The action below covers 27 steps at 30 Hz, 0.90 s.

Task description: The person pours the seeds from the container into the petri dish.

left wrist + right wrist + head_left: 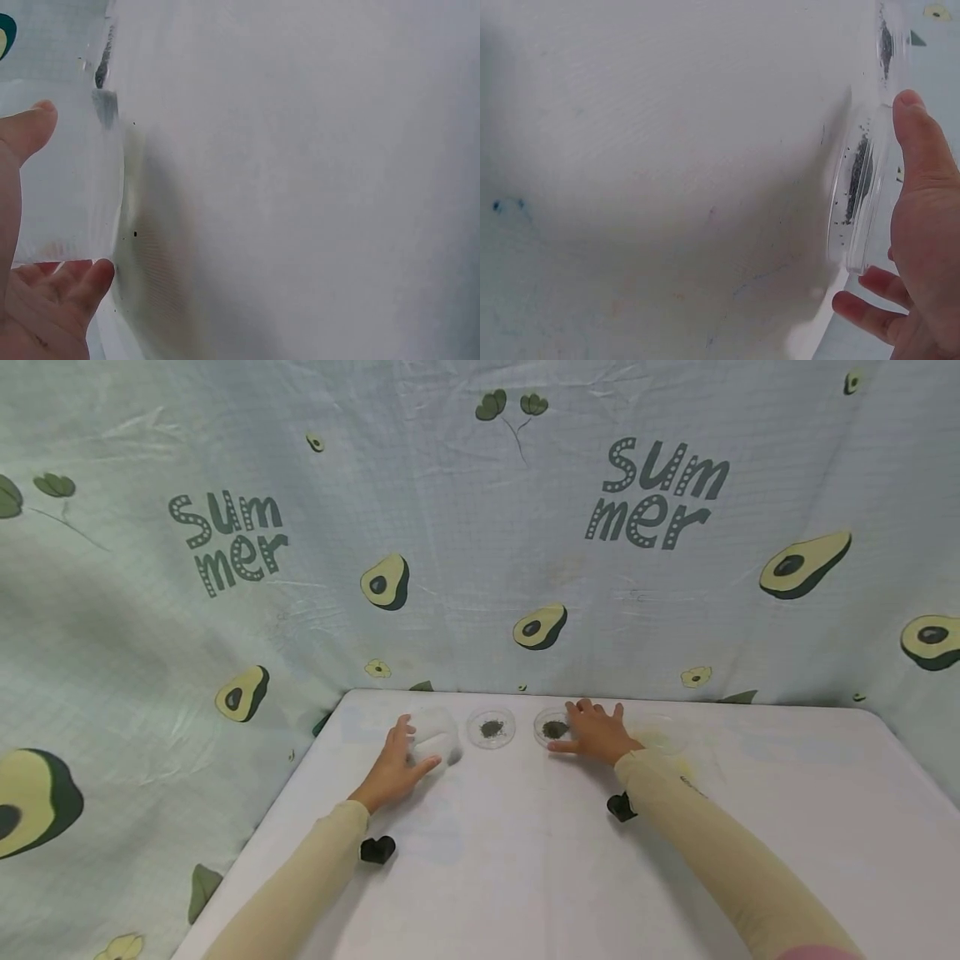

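My left hand is at the left side of a clear plastic container, thumb and fingers spread. In the left wrist view, fingertips meet the container's lower edge, and the thumb crosses in front of its wall. My right hand holds a clear petri dish with dark grains, thumb at one side and fingers at the other; the right wrist view shows the dish spanned between them. Left of it sits another petri dish, also holding dark grains.
Beyond the right hand lies a faint clear dish with something yellowish, partly hidden by the sleeve. A white table carries everything, with an avocado-print cloth behind it and at the left. Black pieces hang at both wrists.
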{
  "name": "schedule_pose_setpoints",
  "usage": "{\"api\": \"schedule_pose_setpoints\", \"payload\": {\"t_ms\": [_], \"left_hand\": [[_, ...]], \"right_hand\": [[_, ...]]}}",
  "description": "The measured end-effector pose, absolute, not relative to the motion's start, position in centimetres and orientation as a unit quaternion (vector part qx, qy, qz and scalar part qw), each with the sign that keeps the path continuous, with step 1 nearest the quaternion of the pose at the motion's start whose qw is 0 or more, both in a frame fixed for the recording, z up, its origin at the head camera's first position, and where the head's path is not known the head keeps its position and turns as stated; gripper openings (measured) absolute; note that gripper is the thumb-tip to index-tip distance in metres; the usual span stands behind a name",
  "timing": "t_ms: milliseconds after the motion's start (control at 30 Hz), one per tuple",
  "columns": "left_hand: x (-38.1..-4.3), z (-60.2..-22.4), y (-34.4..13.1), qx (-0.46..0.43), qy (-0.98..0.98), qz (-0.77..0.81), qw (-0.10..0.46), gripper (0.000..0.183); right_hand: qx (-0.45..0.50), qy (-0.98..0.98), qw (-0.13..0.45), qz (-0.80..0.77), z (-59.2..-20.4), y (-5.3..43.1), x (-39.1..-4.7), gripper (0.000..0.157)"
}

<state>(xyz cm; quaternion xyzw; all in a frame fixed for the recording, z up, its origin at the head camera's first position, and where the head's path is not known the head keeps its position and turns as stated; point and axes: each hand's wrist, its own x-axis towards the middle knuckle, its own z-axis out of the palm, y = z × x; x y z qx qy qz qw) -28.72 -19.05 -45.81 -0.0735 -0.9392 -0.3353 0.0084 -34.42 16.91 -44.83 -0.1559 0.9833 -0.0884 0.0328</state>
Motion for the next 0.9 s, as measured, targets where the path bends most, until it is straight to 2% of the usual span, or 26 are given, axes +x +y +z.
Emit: {"api": "schedule_pose_setpoints", "payload": {"t_ms": [700, 900], "left_hand": [[-29.3, -43.7, -17.9, -0.068, -0.932, -0.356, 0.014, 0.096], [-29.4, -43.0, -17.7, -0.08, -0.929, -0.359, 0.024, 0.1]], "right_hand": [[-0.16, 0.982, -0.021, -0.101, -43.5, 19.1, -32.9, 0.089], [-0.149, 0.983, -0.018, -0.105, -43.2, 20.0, -32.5, 0.089]]}}
